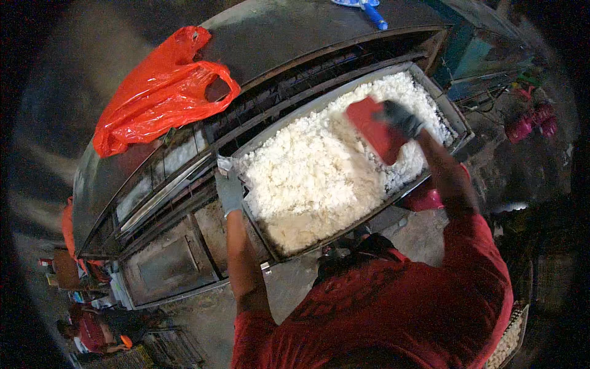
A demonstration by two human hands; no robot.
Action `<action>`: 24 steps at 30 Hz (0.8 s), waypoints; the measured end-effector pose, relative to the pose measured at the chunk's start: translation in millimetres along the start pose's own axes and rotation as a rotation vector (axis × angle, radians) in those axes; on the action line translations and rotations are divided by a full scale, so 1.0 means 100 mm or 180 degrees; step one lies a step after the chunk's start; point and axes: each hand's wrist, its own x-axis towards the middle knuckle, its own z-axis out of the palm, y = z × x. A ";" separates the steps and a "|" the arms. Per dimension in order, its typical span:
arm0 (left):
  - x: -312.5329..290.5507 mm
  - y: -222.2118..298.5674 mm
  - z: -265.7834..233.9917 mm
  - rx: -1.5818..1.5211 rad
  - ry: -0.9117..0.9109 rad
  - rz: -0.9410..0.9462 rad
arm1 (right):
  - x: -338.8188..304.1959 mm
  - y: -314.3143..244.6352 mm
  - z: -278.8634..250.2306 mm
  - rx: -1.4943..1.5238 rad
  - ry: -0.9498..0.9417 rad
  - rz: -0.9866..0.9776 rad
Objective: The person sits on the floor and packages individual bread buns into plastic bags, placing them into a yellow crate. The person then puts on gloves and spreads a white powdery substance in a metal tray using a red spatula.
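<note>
A long metal tray (458,118) lies slantwise before me, filled with white, crumbly lumps (307,172). My right hand (401,120), in a dark glove, is closed on a flat red scraper (373,132) over the right half of the lumps. Motion blurs this tool a little, and its underside is hidden. My left hand (230,189), in a grey glove, grips the tray's left end near the far corner. Its fingertips are hard to make out there.
A red plastic bag (163,95) lies on the dark surface beyond the tray, left of centre. A blue-handled tool (373,13) rests at the far edge. Left of the tray are framed metal compartments (169,267). Another person (92,326) is at the lower left. Pink bags (531,122) lie far right.
</note>
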 end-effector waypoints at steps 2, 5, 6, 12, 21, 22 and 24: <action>0.04 0.08 0.05 -0.0062 -0.0066 -0.0161 | 0.03 0.01 0.31 -0.2953 0.0804 0.0428; 0.03 0.22 0.16 0.0207 -0.0085 -0.0228 | -0.01 -0.19 0.67 -0.1076 -0.0143 -0.0021; 0.00 0.34 0.28 0.0392 -0.0187 -0.0222 | -0.09 -0.26 0.99 0.0395 -0.0404 0.0484; 0.15 -0.62 -0.31 0.0371 0.0019 0.0807 | 0.22 -1.10 0.84 0.1898 -0.0887 0.0663; 0.36 -0.80 -0.33 -0.2034 -0.0184 -0.0355 | -0.10 0.61 1.12 0.2591 0.0063 0.0519; 0.43 -0.81 -0.39 -0.2326 -0.0235 -0.0297 | -0.18 1.06 1.21 0.1838 0.0517 -0.0078; 0.45 -0.50 -0.02 -0.1802 -0.0521 -0.0120 | -0.55 2.03 1.09 0.0454 0.0747 -0.0329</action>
